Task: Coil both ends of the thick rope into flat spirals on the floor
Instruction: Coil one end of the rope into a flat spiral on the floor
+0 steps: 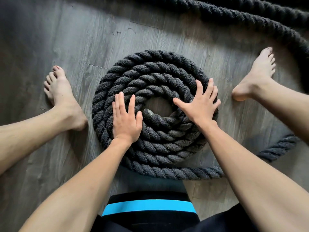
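Black rope, heavy and stiff by its look, lies spiralled on the floor between my feet; both hands, left and right, press flat with fingers spread. Best gripped at its loose tail.

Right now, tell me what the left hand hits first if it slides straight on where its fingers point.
The left hand lies flat on the coil; ahead come its outer turns, then probably bare floor.
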